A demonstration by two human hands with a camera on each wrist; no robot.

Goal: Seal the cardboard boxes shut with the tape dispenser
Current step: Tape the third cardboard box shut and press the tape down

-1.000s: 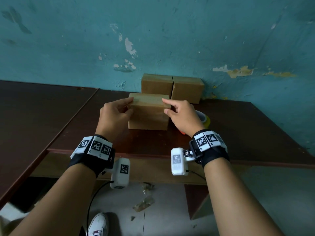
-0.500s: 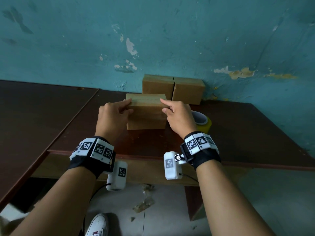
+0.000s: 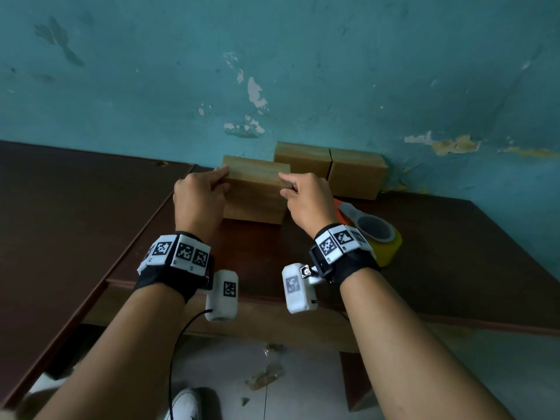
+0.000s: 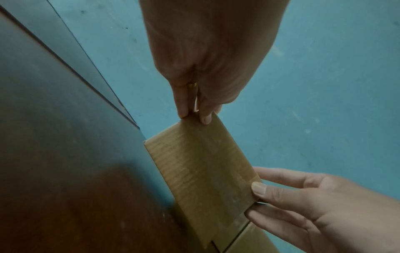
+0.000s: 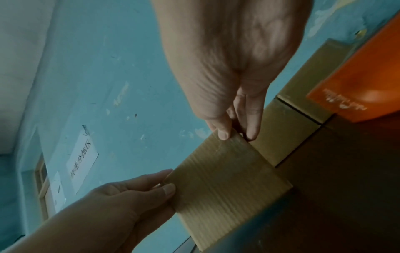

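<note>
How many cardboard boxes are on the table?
3. One box is held between the left hand and right hand; two boxes stand side by side against the wall behind it. No others show.

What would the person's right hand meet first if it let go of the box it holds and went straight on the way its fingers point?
Probably the nearer of the two boxes against the wall, just beyond the right hand; depth is unclear.

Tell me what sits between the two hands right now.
The front cardboard box: the left hand grips its left end and the right hand its right end, on the table. The head view shows it.
</note>
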